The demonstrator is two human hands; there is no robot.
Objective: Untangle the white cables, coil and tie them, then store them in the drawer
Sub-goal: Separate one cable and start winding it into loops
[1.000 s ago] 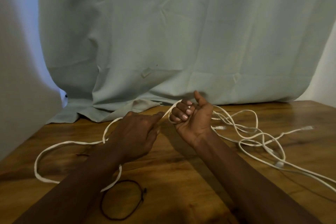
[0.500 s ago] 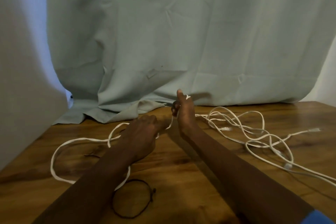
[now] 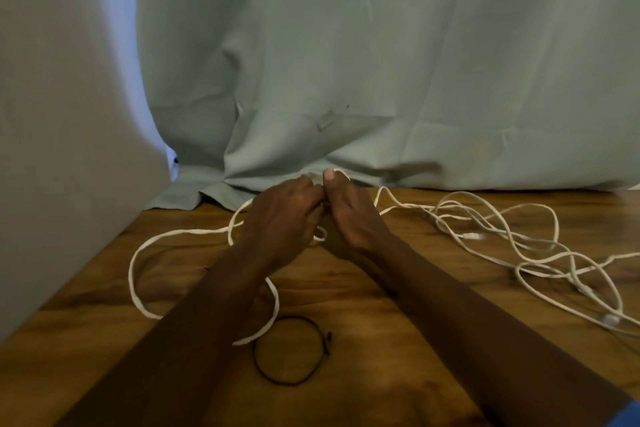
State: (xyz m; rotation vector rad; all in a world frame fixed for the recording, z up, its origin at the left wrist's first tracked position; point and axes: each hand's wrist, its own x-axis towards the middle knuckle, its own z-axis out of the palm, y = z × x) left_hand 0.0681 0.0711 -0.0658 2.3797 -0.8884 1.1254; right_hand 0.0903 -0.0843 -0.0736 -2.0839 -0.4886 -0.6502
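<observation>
L hand [image 3: 284, 215] has closed in on R hand [image 3: 349, 215], both w/ fingers curled gripping the flat white cable [image 3: 194, 231], so prob. the first coil wrap is starting.

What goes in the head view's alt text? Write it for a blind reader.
The left hand and right hand meet over a table, gripping a white cable that loops to the left. More white cables lie tangled on the right, a black loop near the front, a green curtain behind.
</observation>
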